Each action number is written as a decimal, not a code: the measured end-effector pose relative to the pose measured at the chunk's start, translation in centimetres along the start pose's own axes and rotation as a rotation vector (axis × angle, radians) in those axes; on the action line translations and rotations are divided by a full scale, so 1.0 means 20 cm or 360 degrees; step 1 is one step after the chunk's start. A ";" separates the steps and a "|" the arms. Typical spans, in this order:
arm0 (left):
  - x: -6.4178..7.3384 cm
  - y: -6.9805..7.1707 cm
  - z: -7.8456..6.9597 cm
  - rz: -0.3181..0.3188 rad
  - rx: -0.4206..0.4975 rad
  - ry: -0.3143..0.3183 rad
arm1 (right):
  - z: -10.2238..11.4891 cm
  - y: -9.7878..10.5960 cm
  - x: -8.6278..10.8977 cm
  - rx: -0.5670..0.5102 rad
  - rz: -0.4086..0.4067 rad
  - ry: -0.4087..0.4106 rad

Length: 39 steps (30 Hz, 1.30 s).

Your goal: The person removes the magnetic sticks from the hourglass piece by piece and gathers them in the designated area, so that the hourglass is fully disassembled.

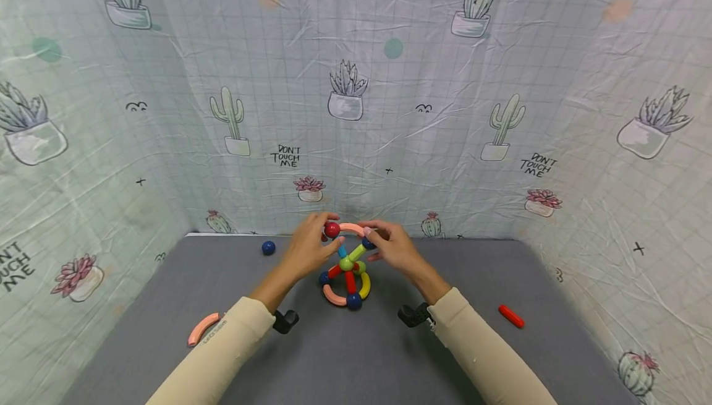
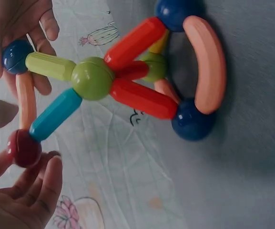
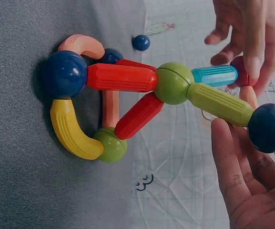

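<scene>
A magnetic ball-and-stick model stands on the grey table, its central green ball point(image 3: 174, 83) joined to red sticks point(image 3: 123, 77) below. A ring of curved sticks, one yellow point(image 3: 73, 129), and balls forms its base. From the central ball a light-blue stick point(image 2: 56, 114) rises to a red ball point(image 2: 25, 148), and a lime stick point(image 2: 50, 66) to a blue ball point(image 3: 269, 128). My left hand point(image 1: 311, 245) pinches the red ball between thumb and fingers. At the upper blue ball, my right hand point(image 1: 396, 249) grips with thumb and fingers. A curved salmon stick point(image 1: 351, 228) spans these two upper balls.
A loose blue ball point(image 1: 269, 248) lies at the back left of the table point(image 1: 345, 355). Another curved salmon stick point(image 1: 203, 329) lies beside the left sleeve, and a red stick point(image 1: 511, 316) lies at the right. A cactus-print sheet point(image 1: 356, 164) hangs behind and at both sides.
</scene>
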<state>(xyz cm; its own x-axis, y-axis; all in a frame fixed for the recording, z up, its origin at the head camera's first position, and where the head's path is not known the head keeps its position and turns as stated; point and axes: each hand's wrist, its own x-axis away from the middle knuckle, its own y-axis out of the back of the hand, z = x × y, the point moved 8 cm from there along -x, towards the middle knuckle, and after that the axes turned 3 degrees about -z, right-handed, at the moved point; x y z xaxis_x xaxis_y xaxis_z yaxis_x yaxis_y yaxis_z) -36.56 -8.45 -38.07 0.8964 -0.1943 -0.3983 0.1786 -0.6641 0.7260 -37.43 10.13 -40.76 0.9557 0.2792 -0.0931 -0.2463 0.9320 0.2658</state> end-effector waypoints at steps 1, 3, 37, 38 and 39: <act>-0.01 -0.01 0.00 -0.0014 -0.0002 -0.0009 | 0.00 0.00 0.00 0.0001 0.0001 0.0004; -0.03 -0.02 -0.01 -0.0054 -0.0002 -0.0008 | 0.00 0.00 0.00 0.0000 -0.0005 0.0004; -0.04 -0.04 0.05 -0.0014 0.0078 0.0057 | -0.01 0.00 0.01 0.0000 -0.0004 0.0012; -0.04 -0.04 0.05 0.0014 0.0111 0.0055 | -0.01 0.00 0.00 0.0002 -0.0007 0.0008; -0.04 -0.03 0.04 0.0044 0.0145 0.0048 | -0.01 0.00 0.00 0.0005 -0.0012 0.0003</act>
<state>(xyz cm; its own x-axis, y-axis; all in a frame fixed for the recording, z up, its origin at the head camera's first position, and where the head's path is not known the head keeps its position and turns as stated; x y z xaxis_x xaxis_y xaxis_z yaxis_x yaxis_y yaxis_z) -37.75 -8.49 -38.64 0.9126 -0.1925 -0.3608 0.1174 -0.7219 0.6820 -37.39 10.20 -41.02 0.9573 0.2725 -0.0968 -0.2386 0.9334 0.2679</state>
